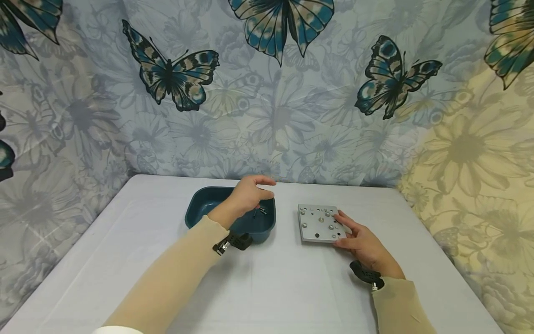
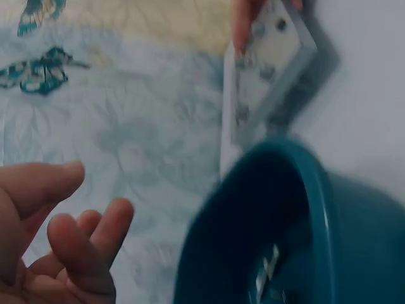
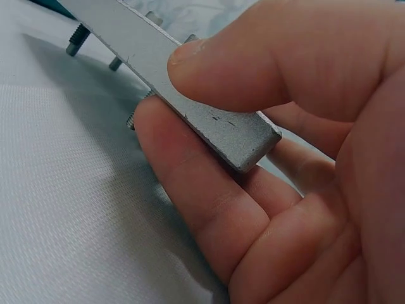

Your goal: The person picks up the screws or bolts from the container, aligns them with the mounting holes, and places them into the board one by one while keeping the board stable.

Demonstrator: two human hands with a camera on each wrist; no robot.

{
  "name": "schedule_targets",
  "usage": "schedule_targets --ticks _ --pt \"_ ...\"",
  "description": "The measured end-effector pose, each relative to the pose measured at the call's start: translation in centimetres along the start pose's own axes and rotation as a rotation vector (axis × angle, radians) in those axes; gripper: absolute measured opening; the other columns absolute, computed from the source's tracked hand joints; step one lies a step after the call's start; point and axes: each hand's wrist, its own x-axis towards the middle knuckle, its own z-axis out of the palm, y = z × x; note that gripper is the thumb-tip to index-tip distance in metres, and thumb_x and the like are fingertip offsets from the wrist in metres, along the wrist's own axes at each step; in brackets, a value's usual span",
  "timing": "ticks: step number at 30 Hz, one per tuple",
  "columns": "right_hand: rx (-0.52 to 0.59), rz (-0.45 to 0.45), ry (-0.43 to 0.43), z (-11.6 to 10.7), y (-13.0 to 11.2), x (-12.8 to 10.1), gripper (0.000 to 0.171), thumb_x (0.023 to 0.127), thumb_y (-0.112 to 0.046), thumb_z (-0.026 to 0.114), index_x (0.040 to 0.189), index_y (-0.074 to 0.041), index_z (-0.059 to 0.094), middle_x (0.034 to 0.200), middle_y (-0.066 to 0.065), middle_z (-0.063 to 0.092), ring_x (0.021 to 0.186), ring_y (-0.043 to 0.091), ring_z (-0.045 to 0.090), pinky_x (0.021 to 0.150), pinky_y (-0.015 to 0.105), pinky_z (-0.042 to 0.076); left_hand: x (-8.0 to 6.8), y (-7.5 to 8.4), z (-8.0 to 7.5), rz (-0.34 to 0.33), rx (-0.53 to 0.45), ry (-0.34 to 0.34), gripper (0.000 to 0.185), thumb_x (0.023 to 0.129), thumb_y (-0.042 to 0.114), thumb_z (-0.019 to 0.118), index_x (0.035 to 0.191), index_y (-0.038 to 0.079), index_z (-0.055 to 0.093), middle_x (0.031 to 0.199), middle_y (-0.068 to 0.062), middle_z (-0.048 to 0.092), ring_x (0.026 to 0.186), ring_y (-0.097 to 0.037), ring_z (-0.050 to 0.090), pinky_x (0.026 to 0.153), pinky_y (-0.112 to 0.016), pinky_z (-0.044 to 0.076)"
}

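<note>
- Head view: pinches the metal plate (image 1: 313,228) with the right hand (image 1: 369,248) at the side farthest from the bin (image 1: 258,234).
- Shows the left hand (image 1: 246,195) above the right part of the bin, with thumb and fingers parted and nothing visible between them.
- Places the plate near the bin, to its right; cannot tell whether raised or resting.
- In the right wrist view, shows the thumb laid on the plate's edge and a finger beneath, near threaded bolts (image 3: 74,41) sticking out below.
- Looks stiff and solid, probably heavy for its size; should neither bend nor break under a firm squeeze.
- May slip on its smooth edges; calls for a hold across two opposite edges, clear of the bolts.
- Could rock if stood on uneven bolt ends, so best kept level.
- Includes a few loose screws (image 1: 260,211) inside the bin, towards its right end: likely light, hard and apt to roll, best taken by the fingertips.
- Has the white-covered bench (image 1: 288,287) beneath the bin, and butterfly-printed cloth (image 1: 283,139) behind it.
</note>
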Motion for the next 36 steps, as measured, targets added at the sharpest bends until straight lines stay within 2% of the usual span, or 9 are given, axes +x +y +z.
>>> schedule_targets --ticks 3,6,7,10,15,21,26,34,36 --pt "0.005 0.002 -0.002 -0.1 -0.2 -0.1 0.097 0.078 0.012 0.075 0.157 0.001 0.020 0.166 -0.001 -0.006 0.122 0.006 0.053 0.088 0.027 0.052 0.3 -1.5 -1.6 -0.046 0.078 -0.033 0.033 0.092 0.012 0.074 0.123 0.022 0.071 0.141 -0.001 0.051 0.072 -0.026 0.057 0.060 -0.038 0.052" --pt "0.002 0.002 0.001 -0.2 -0.3 -0.2 0.096 0.079 0.012 0.075 0.157 0.000 0.021 0.166 -0.001 -0.006 0.122 0.005 0.053 0.088 0.027 0.052 0.5 -2.9 -2.7 -0.076 0.141 -0.066 0.035 0.090 0.011 0.075 0.124 0.020 0.071 0.137 -0.003 0.055 0.092 -0.030 0.060 0.067 -0.039 0.053" --pt "0.000 0.002 0.001 -0.2 -0.3 -0.2 0.096 0.079 0.013 0.074 0.157 0.000 0.021 0.166 -0.001 -0.006 0.122 0.005 0.053 0.088 0.027 0.052 0.5 -3.2 -2.9 -0.081 0.158 -0.075 0.036 0.090 0.010 0.075 0.124 0.019 0.071 0.136 -0.003 0.055 0.092 -0.031 0.059 0.067 -0.038 0.053" --pt "-0.001 0.002 -0.001 -0.2 -0.3 -0.2 0.095 0.079 0.013 0.074 0.157 0.000 0.021 0.166 -0.001 -0.006 0.122 0.005 0.053 0.088 0.026 0.052 0.6 -4.2 -3.1 -0.098 0.188 -0.092 0.037 0.087 0.008 0.076 0.123 0.017 0.072 0.132 -0.004 0.057 0.078 -0.026 0.059 0.062 -0.035 0.051" --pt "0.007 0.005 -0.002 -0.1 -0.3 -0.3 0.096 0.079 0.012 0.074 0.157 0.000 0.020 0.166 -0.002 -0.006 0.122 0.006 0.054 0.087 0.026 0.053 0.9 -5.5 -3.1 -0.105 0.230 -0.130 0.036 0.085 0.006 0.077 0.120 0.015 0.073 0.128 -0.008 0.058 0.052 -0.017 0.047 0.056 -0.033 0.049" --pt "0.011 -0.012 -0.023 0.1 -0.2 -0.3 0.094 0.080 0.012 0.073 0.157 0.002 0.019 0.166 0.001 -0.009 0.121 0.008 0.055 0.087 0.027 0.053 1.3 -7.1 -3.0 -0.119 0.297 -0.138 0.034 0.083 0.004 0.077 0.116 0.013 0.075 0.128 -0.007 0.060 0.074 -0.019 0.055 0.057 -0.030 0.049" --pt "0.023 -0.023 -0.027 0.1 -0.2 -0.2 0.092 0.080 0.015 0.072 0.156 0.003 0.021 0.166 0.002 -0.009 0.121 0.009 0.055 0.087 0.027 0.053 1.6 -7.9 -2.9 -0.104 0.319 -0.126 0.031 0.083 0.003 0.076 0.113 0.012 0.076 0.123 -0.006 0.062 0.085 -0.021 0.056 0.060 -0.031 0.048" --pt "0.020 -0.013 -0.030 0.0 -0.2 -0.2 0.095 0.080 0.014 0.073 0.157 0.002 0.018 0.166 0.000 -0.010 0.121 0.009 0.055 0.086 0.027 0.054 1.8 -8.3 -2.6 -0.020 0.421 -0.198 0.028 0.086 0.003 0.072 0.112 0.012 0.076 0.134 -0.007 0.060 0.074 -0.018 0.054 0.059 -0.027 0.046" --pt "0.022 -0.008 -0.027 0.0 -0.2 -0.2 0.096 0.079 0.014 0.073 0.157 0.002 0.018 0.166 0.000 -0.009 0.121 0.009 0.055 0.086 0.027 0.054 1.7 -8.2 -2.6 -0.006 0.447 -0.216 0.026 0.088 0.003 0.071 0.111 0.013 0.077 0.136 -0.005 0.060 0.076 -0.018 0.055 0.061 -0.028 0.047"
